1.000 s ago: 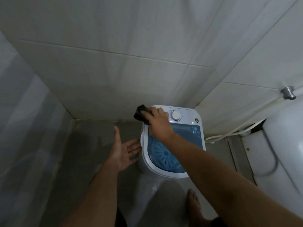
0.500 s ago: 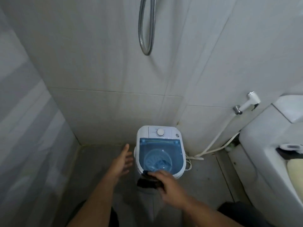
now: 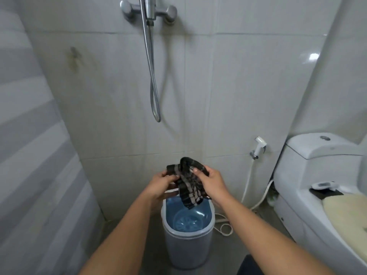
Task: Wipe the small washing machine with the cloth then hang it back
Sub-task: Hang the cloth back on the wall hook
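The small white washing machine [image 3: 187, 249] with a blue see-through lid stands on the floor against the tiled wall, below my hands. A dark checked cloth [image 3: 189, 186] hangs bunched in the air above the machine's back edge. My left hand [image 3: 161, 184] grips its left side and my right hand [image 3: 211, 182] grips its right side. The machine's control panel is hidden behind the cloth and my hands.
A shower mixer [image 3: 149, 9] with a metal hose [image 3: 154, 76] hangs on the wall straight ahead. A white toilet [image 3: 321, 187] fills the right side, with a bidet sprayer [image 3: 259, 147] and white hoses [image 3: 223, 225] beside it. A striped wall [image 3: 35, 155] closes the left.
The cloth has come up off the machine's front rim. My left hand, open before, has joined the right on it. The view has risen and pulled back from the machine.
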`<control>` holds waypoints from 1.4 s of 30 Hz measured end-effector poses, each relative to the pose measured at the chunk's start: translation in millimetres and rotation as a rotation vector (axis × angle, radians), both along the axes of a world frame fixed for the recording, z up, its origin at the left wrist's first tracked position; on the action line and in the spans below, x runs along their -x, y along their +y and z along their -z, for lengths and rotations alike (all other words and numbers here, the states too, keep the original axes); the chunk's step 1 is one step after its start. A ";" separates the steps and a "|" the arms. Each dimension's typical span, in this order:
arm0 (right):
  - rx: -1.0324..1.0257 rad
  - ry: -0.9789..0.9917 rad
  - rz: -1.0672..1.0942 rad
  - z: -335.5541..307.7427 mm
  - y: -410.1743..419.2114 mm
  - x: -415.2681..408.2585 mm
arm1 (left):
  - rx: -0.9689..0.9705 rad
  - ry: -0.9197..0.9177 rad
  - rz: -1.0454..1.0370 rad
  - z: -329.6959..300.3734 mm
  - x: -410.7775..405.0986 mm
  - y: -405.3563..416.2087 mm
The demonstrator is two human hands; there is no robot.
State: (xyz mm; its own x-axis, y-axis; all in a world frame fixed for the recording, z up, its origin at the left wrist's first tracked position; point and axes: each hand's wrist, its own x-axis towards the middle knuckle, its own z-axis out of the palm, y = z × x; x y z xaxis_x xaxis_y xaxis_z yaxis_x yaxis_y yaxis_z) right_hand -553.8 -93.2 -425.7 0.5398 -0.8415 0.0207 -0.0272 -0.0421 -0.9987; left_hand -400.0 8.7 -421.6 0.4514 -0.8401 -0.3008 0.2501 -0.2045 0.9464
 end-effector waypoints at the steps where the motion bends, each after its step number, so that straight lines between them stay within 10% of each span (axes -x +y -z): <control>1: 0.006 -0.015 0.007 -13.1 0.0 0.3 | 0.023 -0.007 -0.020 -10.1 -0.3 2.5; 24: 0.422 -0.025 -0.232 -183.3 16.7 -52.3 | 0.375 -0.661 -0.320 -162.8 -32.5 52.6; 34: 0.331 -0.098 -0.325 -255.0 18.0 -94.2 | 0.474 -0.567 -0.272 -192.0 -69.0 80.6; 42: 0.355 0.194 -0.600 -283.8 -5.9 -117.2 | 0.373 -0.901 -0.235 -242.7 -121.5 80.0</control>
